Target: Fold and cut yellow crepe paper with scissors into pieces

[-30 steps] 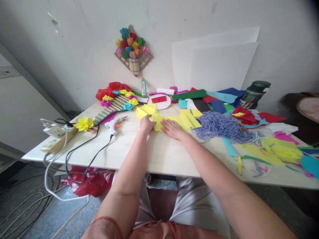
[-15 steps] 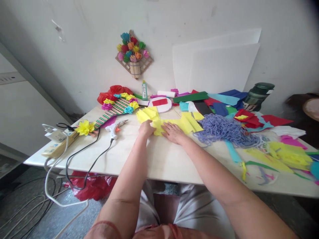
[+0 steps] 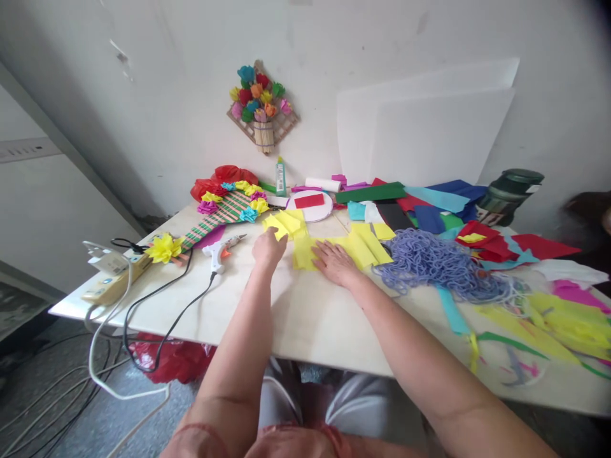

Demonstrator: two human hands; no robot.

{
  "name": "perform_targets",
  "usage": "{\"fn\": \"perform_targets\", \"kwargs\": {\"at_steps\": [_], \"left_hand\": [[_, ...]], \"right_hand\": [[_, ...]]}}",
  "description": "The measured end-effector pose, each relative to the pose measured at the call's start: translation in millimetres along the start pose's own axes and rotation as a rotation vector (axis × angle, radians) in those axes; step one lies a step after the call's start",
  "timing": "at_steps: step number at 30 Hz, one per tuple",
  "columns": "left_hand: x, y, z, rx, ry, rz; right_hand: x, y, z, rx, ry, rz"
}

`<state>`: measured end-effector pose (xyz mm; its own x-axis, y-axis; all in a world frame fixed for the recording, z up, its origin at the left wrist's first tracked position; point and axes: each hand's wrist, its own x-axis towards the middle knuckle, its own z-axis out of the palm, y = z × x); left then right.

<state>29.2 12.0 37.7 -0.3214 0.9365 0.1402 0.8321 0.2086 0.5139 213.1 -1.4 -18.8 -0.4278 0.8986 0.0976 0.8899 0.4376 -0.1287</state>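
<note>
Across a pale craft table (image 3: 310, 318), a yellow paper sheet (image 3: 302, 254) under a person's right hand (image 3: 335, 263)

Behind the table rises a white wall (image 3: 191, 63), with large white sheets (image 3: 429, 130) standing against it. On the table's right side is a tangled heap of lavender-blue yarn (image 3: 429, 264); on the left lies a green striped, paddle-shaped craft piece (image 3: 217, 221) edged with paper flowers (image 3: 207, 207). A jar (image 3: 503, 207) with a dark green lid stands at the back right. Near the middle, between yarn and craft piece, the yellow paper sheet lies flat. The right hand rests palm down on it, fingers open and spread. Just left of the sheet, the left hand (image 3: 268, 247) is at the near edge of a stack of yellow pieces (image 3: 292, 221); its fingers curl, and whether they grip anything cannot be told. Farther left lies a white glue gun (image 3: 217, 257). Behind the stack, a white oval card (image 3: 315, 214) carries a red strip (image 3: 309, 201).
</note>
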Motion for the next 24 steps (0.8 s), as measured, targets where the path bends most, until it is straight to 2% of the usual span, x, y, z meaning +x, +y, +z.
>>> {"fn": "perform_targets", "kwargs": {"at_steps": [1,3,7,8,10,13,17,24], "left_hand": [[-3,5,-2.0,-0.021,-0.020,0.045],[-17,19,1.3,-0.087,-0.134,0.200],[-58,39,31.7,-0.074,-0.308,0.550],[-66,39,40.1,-0.060,-0.331,0.585],[-73,33,52.8,-0.019,-0.345,0.547],[-69,19,60.1,0.065,-0.331,0.488],[-62,9,58.9,0.138,-0.328,0.479],[-64,10,56.4,0.257,-0.329,0.502]], "right_hand": [[0,0,0,0.000,-0.002,0.004],[1,-1,1,-0.009,-0.012,0.011],[3,0,3,-0.073,-0.045,-0.019],[4,1,4,-0.082,-0.063,-0.014],[4,0,4,-0.070,-0.080,0.012],[2,0,3,-0.036,-0.036,0.033],[-1,-1,2,-0.049,-0.007,0.027],[-1,-2,-1,-0.092,-0.032,0.076]]}}
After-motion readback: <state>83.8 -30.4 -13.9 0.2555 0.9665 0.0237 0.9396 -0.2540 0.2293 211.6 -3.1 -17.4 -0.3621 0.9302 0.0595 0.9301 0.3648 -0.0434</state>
